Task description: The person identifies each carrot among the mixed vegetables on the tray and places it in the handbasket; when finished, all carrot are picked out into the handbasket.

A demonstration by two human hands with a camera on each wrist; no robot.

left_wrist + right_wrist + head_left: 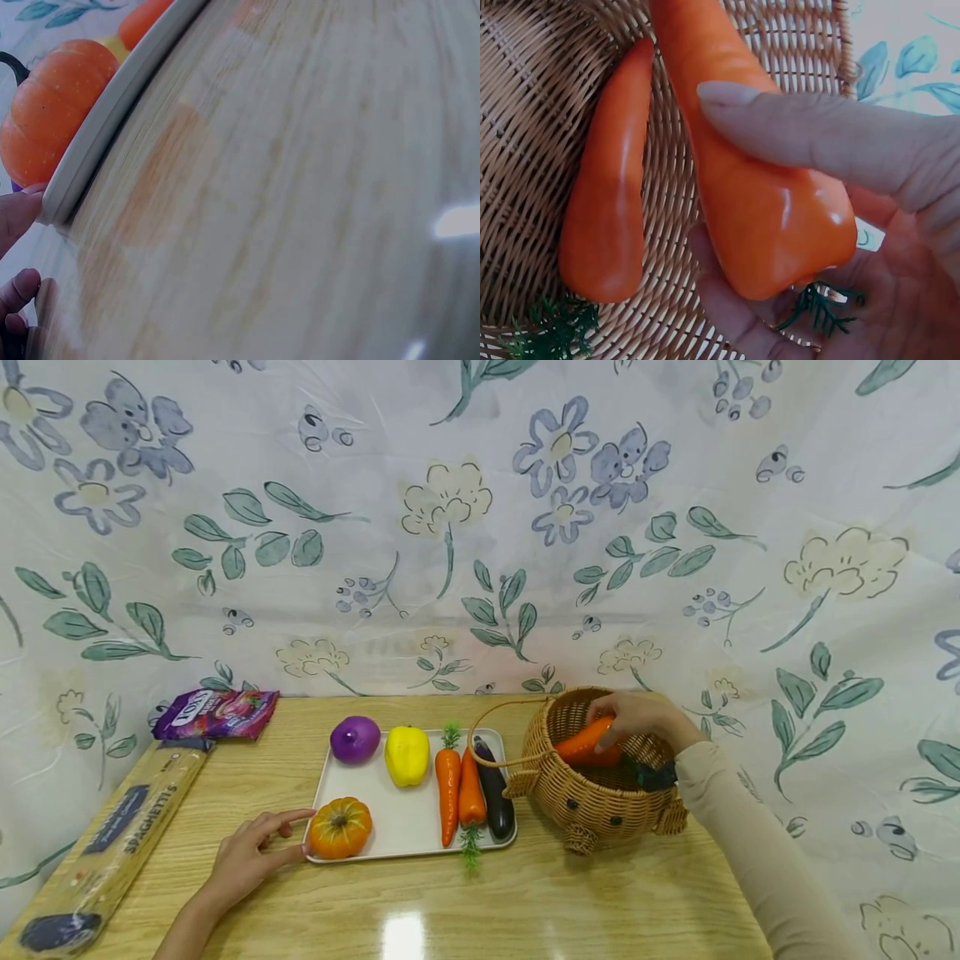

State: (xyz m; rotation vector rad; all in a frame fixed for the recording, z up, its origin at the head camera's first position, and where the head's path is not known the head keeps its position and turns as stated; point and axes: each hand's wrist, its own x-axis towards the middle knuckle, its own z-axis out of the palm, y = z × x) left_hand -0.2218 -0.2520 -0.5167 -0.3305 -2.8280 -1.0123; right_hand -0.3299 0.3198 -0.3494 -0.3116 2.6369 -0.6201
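Note:
In the head view, my right hand (pixel 637 718) is inside the wicker basket (pixel 551 789) and holds an orange carrot (pixel 581 745), the thumb lying across its thick end in the right wrist view. Beside that one, a second carrot (pixel 607 217) lies against the woven wall. My left hand (pixel 251 856) touches the left edge of a white tray (pixel 401 831), near a small orange pumpkin (pixel 340 828). The tray also carries a purple onion (pixel 355 740), a yellow bell pepper (pixel 407 756), two carrots (pixel 447 785) and a dark eggplant (pixel 496 797).
Along the table's left side lie a spaghetti packet (pixel 116 843) and a purple snack bag (pixel 217 713). A floral cloth (pixel 450 610) hangs behind the wooden table (pixel 315 918). The basket's looped handle (pixel 487 718) leans over the tray's right end.

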